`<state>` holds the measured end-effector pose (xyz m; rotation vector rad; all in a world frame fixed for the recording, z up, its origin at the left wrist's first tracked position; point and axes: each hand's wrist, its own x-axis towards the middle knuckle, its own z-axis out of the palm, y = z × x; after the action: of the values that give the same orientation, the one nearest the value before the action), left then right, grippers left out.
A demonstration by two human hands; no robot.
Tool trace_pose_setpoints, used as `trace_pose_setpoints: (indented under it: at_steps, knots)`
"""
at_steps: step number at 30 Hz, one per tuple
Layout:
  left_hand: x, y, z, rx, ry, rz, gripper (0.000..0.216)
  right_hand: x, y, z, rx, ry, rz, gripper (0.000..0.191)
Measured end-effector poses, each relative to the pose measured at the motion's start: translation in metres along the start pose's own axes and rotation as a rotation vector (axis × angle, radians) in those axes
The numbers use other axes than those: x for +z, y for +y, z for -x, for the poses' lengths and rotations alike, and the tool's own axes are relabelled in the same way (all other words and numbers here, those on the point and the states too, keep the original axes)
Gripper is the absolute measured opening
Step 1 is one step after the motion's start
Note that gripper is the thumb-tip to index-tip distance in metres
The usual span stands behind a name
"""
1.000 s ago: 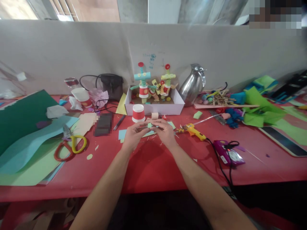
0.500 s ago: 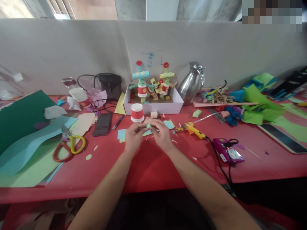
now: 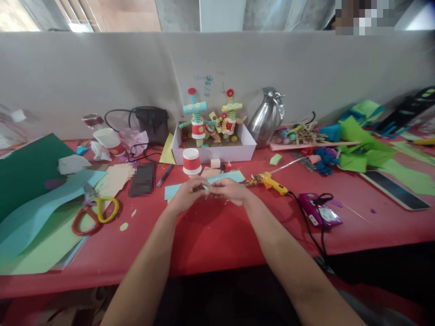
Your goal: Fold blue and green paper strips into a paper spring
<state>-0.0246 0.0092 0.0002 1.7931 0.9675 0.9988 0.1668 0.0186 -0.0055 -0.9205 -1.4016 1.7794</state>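
Observation:
My left hand (image 3: 186, 194) and my right hand (image 3: 229, 191) meet above the red table (image 3: 217, 235), fingertips pinched together. In the earlier frames a small green paper piece sat between them; now the fingers hide it. Just beyond the hands lie light blue paper scraps (image 3: 224, 177) and an upturned red and white paper cup (image 3: 191, 161). A yellow glue gun (image 3: 270, 183) rests to the right of my right hand. Behind the cup stands a white box (image 3: 214, 151) with two paper robot figures (image 3: 210, 117).
Scissors with red and yellow handles (image 3: 95, 213) lie on stacked paper sheets (image 3: 37, 217) at the left. A steel jug (image 3: 267, 118), a black pouch (image 3: 151, 123), a purple packet with a black cord (image 3: 319, 213), green paper (image 3: 367, 154) and a dark tablet (image 3: 394, 189) crowd the back and right.
Both hands have lowered a little toward the table and closed tighter together, hiding the small green piece. The view has shifted slightly.

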Motion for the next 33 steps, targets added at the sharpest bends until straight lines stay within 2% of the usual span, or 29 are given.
trace_pose_setpoints:
  at_steps: [5, 10, 15, 17, 24, 29, 33]
  knots:
    - [0.003, -0.007, 0.000, -0.152, 0.129, 0.315, 0.023, 0.002, 0.001, -0.002, -0.037, 0.035, -0.134, 0.033]
    - [0.006, -0.009, -0.001, -0.141, 0.190, 0.516, 0.022, 0.006, 0.002, -0.001, -0.105, 0.033, -0.114, 0.034]
    - [0.008, -0.007, -0.002, -0.193, 0.157, 0.691, 0.020, 0.008, -0.002, 0.001, -0.384, 0.171, -0.008, 0.029]
    - [0.009, -0.005, -0.002, -0.217, 0.144, 0.748, 0.022, 0.008, -0.004, 0.002, -0.488, 0.187, 0.058, 0.030]
    - [0.008, -0.002, -0.001, -0.234, 0.128, 0.802, 0.021, 0.012, -0.004, 0.002, -0.690, 0.234, 0.325, 0.013]
    - [0.008, -0.002, -0.001, -0.265, 0.130, 0.799, 0.022, 0.014, -0.002, 0.004, -0.763, 0.263, 0.480, 0.018]
    - [0.009, -0.001, -0.001, -0.284, 0.144, 0.813, 0.024, 0.014, -0.001, 0.004, -0.839, 0.290, 0.571, 0.014]
